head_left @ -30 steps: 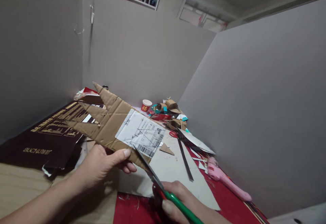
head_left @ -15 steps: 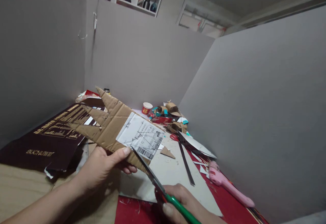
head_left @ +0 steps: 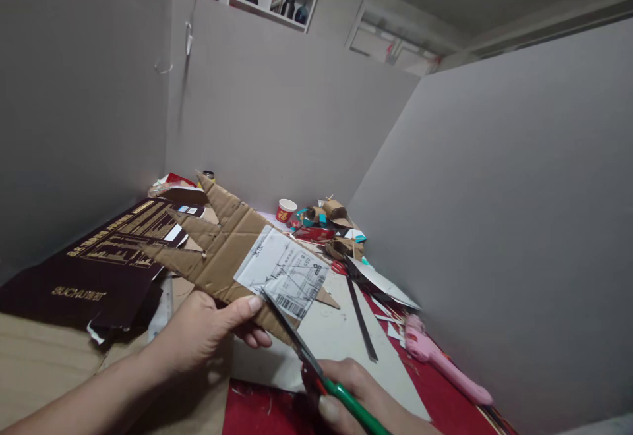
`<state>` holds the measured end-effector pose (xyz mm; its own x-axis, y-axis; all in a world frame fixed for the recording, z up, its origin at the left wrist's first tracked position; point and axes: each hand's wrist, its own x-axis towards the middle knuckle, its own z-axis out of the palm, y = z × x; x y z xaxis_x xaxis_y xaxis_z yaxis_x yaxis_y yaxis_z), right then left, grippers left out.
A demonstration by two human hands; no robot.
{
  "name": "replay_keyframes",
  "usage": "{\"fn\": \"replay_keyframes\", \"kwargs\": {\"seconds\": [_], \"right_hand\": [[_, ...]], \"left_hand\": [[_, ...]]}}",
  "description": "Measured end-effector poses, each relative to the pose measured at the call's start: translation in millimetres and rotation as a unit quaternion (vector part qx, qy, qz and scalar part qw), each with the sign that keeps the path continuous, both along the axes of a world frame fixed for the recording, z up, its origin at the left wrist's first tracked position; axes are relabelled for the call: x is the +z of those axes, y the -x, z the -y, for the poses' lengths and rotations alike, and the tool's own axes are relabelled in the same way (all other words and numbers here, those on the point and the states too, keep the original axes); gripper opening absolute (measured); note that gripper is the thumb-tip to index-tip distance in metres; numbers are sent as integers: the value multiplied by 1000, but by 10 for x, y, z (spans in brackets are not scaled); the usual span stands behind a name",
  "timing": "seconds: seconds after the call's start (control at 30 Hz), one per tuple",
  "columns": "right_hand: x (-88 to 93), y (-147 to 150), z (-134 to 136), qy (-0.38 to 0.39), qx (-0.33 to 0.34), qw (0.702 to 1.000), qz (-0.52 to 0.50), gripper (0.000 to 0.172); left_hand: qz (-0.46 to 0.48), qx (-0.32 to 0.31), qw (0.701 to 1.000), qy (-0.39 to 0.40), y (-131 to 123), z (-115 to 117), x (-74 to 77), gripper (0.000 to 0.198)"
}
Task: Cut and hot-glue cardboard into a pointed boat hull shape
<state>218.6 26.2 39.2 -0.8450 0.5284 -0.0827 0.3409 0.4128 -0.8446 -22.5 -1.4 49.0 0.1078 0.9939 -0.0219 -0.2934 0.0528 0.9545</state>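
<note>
The left hand [head_left: 210, 326] is closed in a pinch, thumb on top and fingers curled beneath, gripping the lower edge of a flat brown corrugated cardboard piece [head_left: 217, 247]. The cardboard is held tilted above the table, in front of and between the hands; three long pointed spikes are at its end away from the right hand. Near its other end, just beyond the left thumb, a white printed paper label [head_left: 270, 260] carries a barcode and dark drawn lines.

The right hand [head_left: 353, 374] is curled around green-handled metal scissors [head_left: 309, 357], whose blades reach toward the left thumb and lie across the cardboard's near edge, the tip over the label. How far apart the blades stand cannot be told.

Below and beyond the right hand, a white flat board [head_left: 331, 331] lies on a red table surface [head_left: 277, 408]. On it, beyond that hand, rests a long dark flat strip [head_left: 362, 323]. To the right hand's right is a pink plastic glue gun [head_left: 445, 366]. A dark maroon flat box with gold lettering [head_left: 54, 273] lies left of the left hand. Well beyond both hands stands a red-and-white paper cup [head_left: 285, 211].
</note>
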Motion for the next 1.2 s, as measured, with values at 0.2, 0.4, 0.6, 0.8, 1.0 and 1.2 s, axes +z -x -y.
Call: {"fn": "replay_keyframes", "kwargs": {"seconds": [0.2,0.4,0.6,0.8,1.0,1.2], "right_hand": [[-11,-31,-8,0,-11,1000,-19,48],[14,-8,10,20,-19,999,-31,49],[25,36,29,17,-3,999,-49,54],[0,13,17,-25,21,999,-15,55],[-5,-6,15,-5,19,1000,13,56],[-18,-1,28,15,32,999,-26,51]], "left_hand": [[-19,-9,1000,-12,12,7,37,44],[-44,-22,999,-12,49,31,72,40],[-24,1,1000,-11,68,25,68,39],[-26,-8,1000,6,83,4,36,37],[-27,-31,999,6,71,22,40,40],[-34,-13,999,32,55,72,86,36]]}}
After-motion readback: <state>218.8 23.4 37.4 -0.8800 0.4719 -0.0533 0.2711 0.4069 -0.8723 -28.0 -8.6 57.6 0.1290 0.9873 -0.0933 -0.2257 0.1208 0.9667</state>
